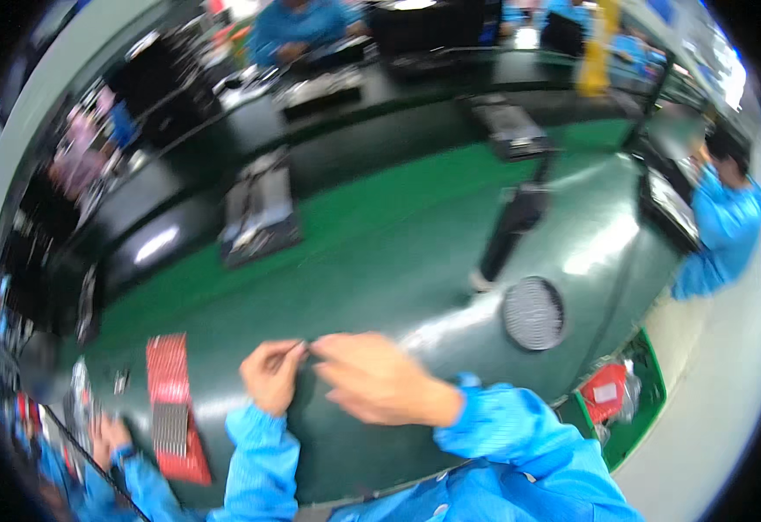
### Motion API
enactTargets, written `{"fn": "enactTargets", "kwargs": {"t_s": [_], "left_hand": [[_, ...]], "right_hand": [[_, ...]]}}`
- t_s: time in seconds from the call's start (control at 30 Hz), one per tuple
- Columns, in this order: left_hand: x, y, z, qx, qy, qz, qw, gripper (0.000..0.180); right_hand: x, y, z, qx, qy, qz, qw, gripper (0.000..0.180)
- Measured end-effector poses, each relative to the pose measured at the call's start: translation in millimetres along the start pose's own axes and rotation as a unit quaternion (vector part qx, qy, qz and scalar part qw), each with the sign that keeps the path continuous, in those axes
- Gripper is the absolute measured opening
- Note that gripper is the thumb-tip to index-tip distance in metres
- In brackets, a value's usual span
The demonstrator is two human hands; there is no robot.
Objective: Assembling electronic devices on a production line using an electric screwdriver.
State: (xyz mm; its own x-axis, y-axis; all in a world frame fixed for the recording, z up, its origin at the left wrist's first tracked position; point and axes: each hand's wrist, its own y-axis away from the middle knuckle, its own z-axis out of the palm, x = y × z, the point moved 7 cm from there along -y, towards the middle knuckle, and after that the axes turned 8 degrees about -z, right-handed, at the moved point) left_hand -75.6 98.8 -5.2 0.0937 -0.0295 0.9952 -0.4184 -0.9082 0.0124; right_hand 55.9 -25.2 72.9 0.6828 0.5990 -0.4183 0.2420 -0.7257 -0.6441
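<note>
Over the dark green worktop (346, 296), my left hand (269, 376) is closed in a pinch, thumb against fingertips. My right hand (379, 376) comes in from the right, its thumb and forefinger pinched close to the left fingertips. Something tiny and dark may sit between the two hands, but blur and size hide what it is. Left of my left hand lies a red bubble-wrap bag (168, 370) with a grey ridged piece (170, 428) on top of it. To the right is a round dark tray (533, 313) with a ridged or dotted surface.
A black hand tool (513, 228) hangs over the worktop. Flat dark units (260, 209) sit along the green line beyond. A green bin (657, 391) with a red bag stands at right. Another person's hands (106, 438) are at lower left; a co-worker (724, 226) sits at right.
</note>
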Motion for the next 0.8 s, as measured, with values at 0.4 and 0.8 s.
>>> {"fn": "enactTargets", "kwargs": {"t_s": [0.4, 0.8], "left_hand": [[-10.9, -30.3, -58.6, 0.130, 0.078, 0.041, 0.988, 0.010], [-13.5, -31.1, -61.0, 0.109, 0.034, 0.061, 0.992, 0.009]], "right_hand": [[-49.8, 67.9, 59.2, -0.200, 0.009, 0.024, 0.980, 0.073], [-96.2, 168.5, 6.2, -0.093, 0.007, -0.045, 0.995, 0.024]]}}
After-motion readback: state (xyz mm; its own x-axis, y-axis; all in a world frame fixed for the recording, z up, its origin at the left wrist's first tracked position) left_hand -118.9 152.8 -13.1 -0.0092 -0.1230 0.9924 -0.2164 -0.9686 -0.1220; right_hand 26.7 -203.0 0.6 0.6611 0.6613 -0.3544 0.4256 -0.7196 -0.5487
